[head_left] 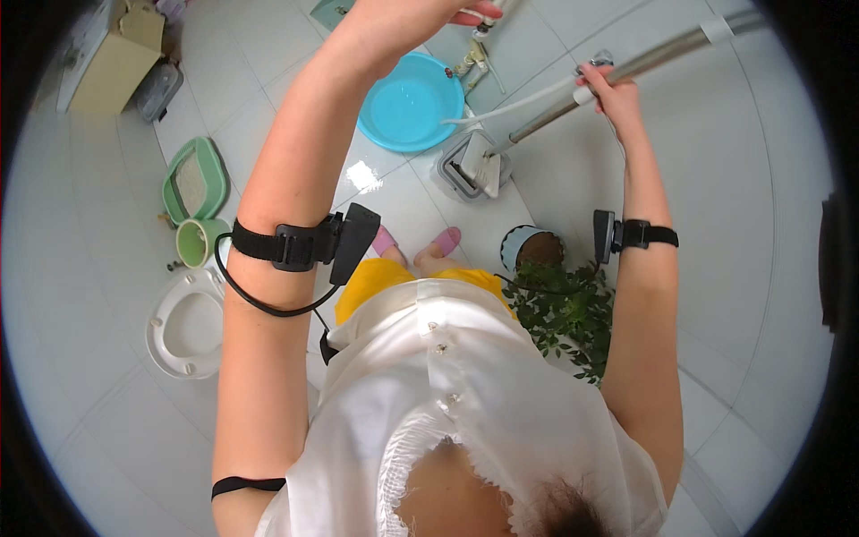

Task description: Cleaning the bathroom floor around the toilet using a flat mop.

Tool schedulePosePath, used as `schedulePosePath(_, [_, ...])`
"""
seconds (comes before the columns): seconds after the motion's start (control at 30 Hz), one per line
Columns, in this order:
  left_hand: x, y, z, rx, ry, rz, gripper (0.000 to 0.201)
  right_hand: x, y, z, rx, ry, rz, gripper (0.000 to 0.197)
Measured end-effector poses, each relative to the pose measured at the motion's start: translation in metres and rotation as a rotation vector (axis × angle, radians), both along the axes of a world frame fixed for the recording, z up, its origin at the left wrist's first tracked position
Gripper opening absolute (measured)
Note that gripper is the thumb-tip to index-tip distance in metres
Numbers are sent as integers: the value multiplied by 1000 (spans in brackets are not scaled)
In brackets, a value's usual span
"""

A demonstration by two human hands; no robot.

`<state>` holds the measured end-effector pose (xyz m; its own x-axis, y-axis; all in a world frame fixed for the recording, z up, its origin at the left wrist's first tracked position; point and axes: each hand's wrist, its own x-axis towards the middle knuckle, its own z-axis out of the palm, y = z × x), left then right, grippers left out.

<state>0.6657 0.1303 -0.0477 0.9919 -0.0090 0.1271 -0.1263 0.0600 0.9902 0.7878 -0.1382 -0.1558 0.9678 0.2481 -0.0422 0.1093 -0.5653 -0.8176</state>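
Head view shows the right hand (617, 97) with fingers curled at the metal mop handle (658, 59) and a white hose (528, 100) reaching the blue basin (391, 100); which it grips, I cannot tell. The left hand (452, 11), cropped, is near a pipe fitting (483, 29), its hold unclear. The mop head (486, 172) sits in a grey bucket (446, 181).

Tiled floor (420, 192): blue basin (407, 143), grey bucket (446, 183), potted plant (568, 309) on it.
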Motion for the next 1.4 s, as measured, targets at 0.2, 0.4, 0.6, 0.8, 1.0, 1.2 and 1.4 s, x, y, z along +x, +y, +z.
schedulePosePath(0.2, [-18,36,-92,-10,172,180,32,-16,7,19,24,57,-174,31])
schedulePosePath(0.4, [-81,-14,-282,136,949,107,54,-41,26,55,3,6,-188,32])
schedulePosePath(0.6, [-108,-60,-310,75,1192,77,79,-40,10,91,86,-63,-262,31])
schedulePosePath(0.8, [-106,-91,-317,-266,1138,140,21,-33,3,76,166,-56,-276,31])
schedulePosePath(1.0, [-43,-158,-293,-458,851,193,40,-41,-8,44,219,7,-323,29])
schedulePosePath(1.2, [-14,-216,-289,-494,632,271,58,-17,-27,28,176,-15,-337,31])
schedulePosePath(1.4, [-7,-227,-301,-605,563,179,63,-15,-23,24,130,-52,-260,31])
